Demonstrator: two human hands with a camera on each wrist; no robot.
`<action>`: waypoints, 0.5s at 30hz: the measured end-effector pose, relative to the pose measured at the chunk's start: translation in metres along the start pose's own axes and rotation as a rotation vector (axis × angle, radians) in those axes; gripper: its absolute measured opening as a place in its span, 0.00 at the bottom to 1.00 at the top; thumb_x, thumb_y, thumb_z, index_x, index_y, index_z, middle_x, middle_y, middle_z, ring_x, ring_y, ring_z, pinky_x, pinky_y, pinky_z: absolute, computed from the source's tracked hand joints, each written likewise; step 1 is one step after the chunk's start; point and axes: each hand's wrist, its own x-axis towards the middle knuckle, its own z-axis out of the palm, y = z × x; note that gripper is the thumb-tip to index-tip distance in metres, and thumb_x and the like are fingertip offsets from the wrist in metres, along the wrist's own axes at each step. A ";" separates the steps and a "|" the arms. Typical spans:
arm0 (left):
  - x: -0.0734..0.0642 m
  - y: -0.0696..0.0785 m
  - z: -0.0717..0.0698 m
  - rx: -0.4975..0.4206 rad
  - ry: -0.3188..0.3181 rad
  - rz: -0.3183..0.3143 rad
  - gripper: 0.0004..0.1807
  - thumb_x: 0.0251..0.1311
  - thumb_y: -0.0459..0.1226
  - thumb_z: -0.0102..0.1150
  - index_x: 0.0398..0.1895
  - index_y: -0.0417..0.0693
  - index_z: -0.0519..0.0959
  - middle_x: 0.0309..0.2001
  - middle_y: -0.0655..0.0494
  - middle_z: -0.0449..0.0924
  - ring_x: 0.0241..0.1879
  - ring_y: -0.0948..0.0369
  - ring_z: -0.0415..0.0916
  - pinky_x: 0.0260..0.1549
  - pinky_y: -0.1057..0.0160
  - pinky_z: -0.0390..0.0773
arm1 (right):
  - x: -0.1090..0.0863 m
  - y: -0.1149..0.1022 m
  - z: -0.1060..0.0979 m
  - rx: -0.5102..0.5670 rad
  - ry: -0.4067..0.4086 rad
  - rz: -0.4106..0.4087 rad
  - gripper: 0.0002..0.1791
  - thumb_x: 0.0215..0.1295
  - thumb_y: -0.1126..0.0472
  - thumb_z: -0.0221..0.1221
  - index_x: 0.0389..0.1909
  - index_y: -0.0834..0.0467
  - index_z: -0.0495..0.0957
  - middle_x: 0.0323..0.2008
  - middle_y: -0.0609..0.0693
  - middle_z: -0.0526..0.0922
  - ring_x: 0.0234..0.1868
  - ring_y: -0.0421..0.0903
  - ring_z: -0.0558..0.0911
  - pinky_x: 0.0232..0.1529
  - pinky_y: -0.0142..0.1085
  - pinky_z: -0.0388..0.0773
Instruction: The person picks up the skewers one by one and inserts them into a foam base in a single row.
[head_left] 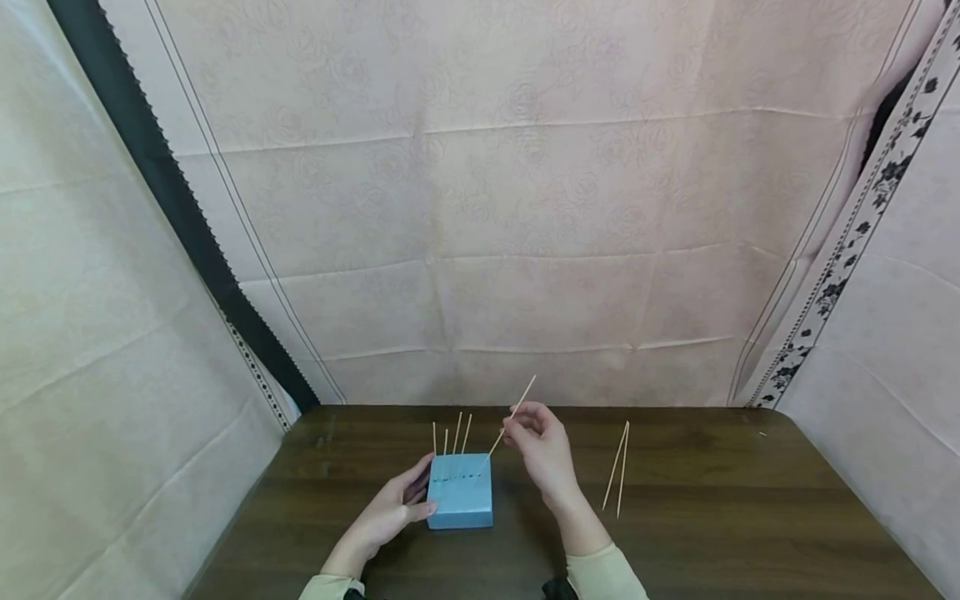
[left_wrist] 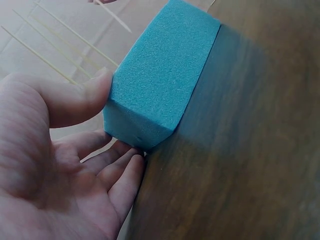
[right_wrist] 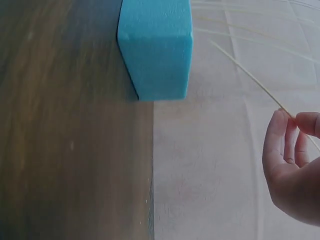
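Observation:
A blue foam block [head_left: 461,493] rests on the table. My left hand [head_left: 393,508] grips its left side, thumb on the near edge and fingers behind, as the left wrist view [left_wrist: 75,135] also shows. Several thin wooden sticks [head_left: 461,432] stand in a row in the block's top, some leaning. Between thumb and fingertips, my right hand [head_left: 543,450] pinches another thin wooden stick [head_left: 522,395] at a slant. In the right wrist view that stick's lower tip [right_wrist: 216,46] is just apart from the block [right_wrist: 155,60]. The tips of the standing sticks are hidden inside the foam.
Two loose wooden sticks [head_left: 622,471] lie on the brown wooden table [head_left: 720,517], right of my right hand, meeting at their far ends. Pale patterned cloth [head_left: 525,208] hangs behind the table and along both sides.

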 end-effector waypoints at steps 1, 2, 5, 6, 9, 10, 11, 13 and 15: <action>0.000 0.000 0.000 0.002 0.000 0.002 0.47 0.71 0.29 0.64 0.86 0.36 0.49 0.83 0.29 0.48 0.82 0.35 0.48 0.77 0.38 0.56 | 0.000 0.000 0.002 -0.010 0.006 -0.006 0.11 0.74 0.69 0.65 0.54 0.66 0.79 0.45 0.60 0.87 0.45 0.53 0.89 0.49 0.38 0.89; 0.000 0.000 0.000 -0.001 -0.001 0.003 0.47 0.71 0.29 0.64 0.86 0.36 0.49 0.83 0.29 0.48 0.82 0.35 0.48 0.77 0.38 0.56 | -0.001 0.000 0.004 -0.025 0.010 -0.017 0.11 0.74 0.69 0.65 0.53 0.65 0.80 0.45 0.60 0.87 0.45 0.55 0.89 0.48 0.38 0.89; 0.000 -0.001 -0.001 0.000 -0.001 0.004 0.47 0.71 0.29 0.64 0.86 0.36 0.49 0.83 0.29 0.48 0.82 0.36 0.48 0.77 0.38 0.56 | -0.002 0.002 0.009 -0.067 0.013 -0.055 0.10 0.73 0.67 0.67 0.52 0.63 0.81 0.43 0.57 0.88 0.45 0.57 0.90 0.48 0.39 0.89; 0.000 -0.001 -0.001 0.000 -0.002 0.006 0.47 0.71 0.29 0.64 0.86 0.36 0.49 0.83 0.29 0.48 0.82 0.36 0.48 0.77 0.39 0.56 | -0.003 0.003 0.011 -0.079 0.012 -0.067 0.10 0.73 0.67 0.67 0.52 0.63 0.81 0.43 0.57 0.88 0.45 0.58 0.90 0.47 0.40 0.89; 0.000 -0.001 0.000 -0.002 -0.004 0.007 0.46 0.70 0.29 0.64 0.86 0.37 0.50 0.83 0.30 0.48 0.82 0.36 0.47 0.77 0.39 0.56 | -0.003 0.005 0.013 -0.103 0.004 -0.100 0.09 0.73 0.67 0.67 0.50 0.61 0.82 0.43 0.57 0.88 0.44 0.57 0.90 0.47 0.40 0.89; 0.000 -0.001 0.000 -0.004 -0.004 0.008 0.47 0.70 0.29 0.64 0.86 0.37 0.50 0.83 0.30 0.48 0.82 0.36 0.47 0.77 0.39 0.55 | -0.004 0.005 0.013 -0.108 -0.001 -0.109 0.09 0.73 0.67 0.67 0.50 0.60 0.82 0.43 0.57 0.88 0.44 0.57 0.90 0.47 0.40 0.89; 0.000 -0.001 0.000 -0.005 -0.004 0.009 0.46 0.71 0.29 0.64 0.86 0.37 0.50 0.83 0.30 0.48 0.82 0.37 0.47 0.77 0.39 0.55 | -0.004 0.005 0.014 -0.112 -0.008 -0.122 0.08 0.74 0.67 0.67 0.50 0.60 0.82 0.44 0.58 0.88 0.45 0.57 0.90 0.47 0.39 0.89; 0.000 -0.001 0.000 -0.009 -0.007 0.009 0.47 0.71 0.29 0.63 0.86 0.37 0.49 0.83 0.30 0.48 0.82 0.37 0.46 0.77 0.39 0.55 | -0.005 0.005 0.014 -0.129 -0.022 -0.143 0.08 0.74 0.66 0.67 0.50 0.58 0.83 0.44 0.58 0.89 0.45 0.57 0.90 0.47 0.36 0.89; 0.000 -0.001 0.000 -0.012 -0.008 0.008 0.46 0.71 0.29 0.64 0.86 0.37 0.49 0.83 0.30 0.48 0.82 0.36 0.46 0.77 0.39 0.55 | -0.006 0.005 0.015 -0.148 -0.036 -0.161 0.07 0.74 0.66 0.67 0.49 0.57 0.83 0.43 0.56 0.89 0.45 0.58 0.90 0.47 0.36 0.89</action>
